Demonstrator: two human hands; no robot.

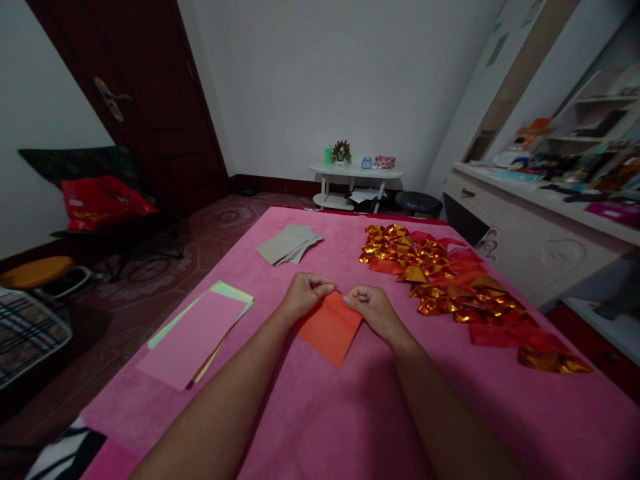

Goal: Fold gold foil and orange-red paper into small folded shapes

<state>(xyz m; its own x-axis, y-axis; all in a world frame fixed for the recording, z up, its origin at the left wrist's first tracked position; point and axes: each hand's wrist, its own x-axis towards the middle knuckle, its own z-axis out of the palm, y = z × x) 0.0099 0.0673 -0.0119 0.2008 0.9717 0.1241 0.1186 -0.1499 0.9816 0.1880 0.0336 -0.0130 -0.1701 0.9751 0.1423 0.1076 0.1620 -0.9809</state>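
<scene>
An orange sheet of paper [333, 330] lies at an angle on the pink cloth, one corner pointing toward me. My left hand [306, 295] pinches its far edge near the top corner. Just to the right, my right hand [369, 303] grips the same sheet by its upper right edge, thumb and fingers pressed together. The fingertips of both hands are close to each other at the far corner. Whether that corner is folded is too small to tell.
Colored paper sheets [200, 337] lie stacked at left, with grey cards [290, 244] fanned beyond. Shiny gold and red wrapped pieces [425, 267] spread across the right side of the pink-covered table [320, 427]. A white dresser [540, 233] stands along the right.
</scene>
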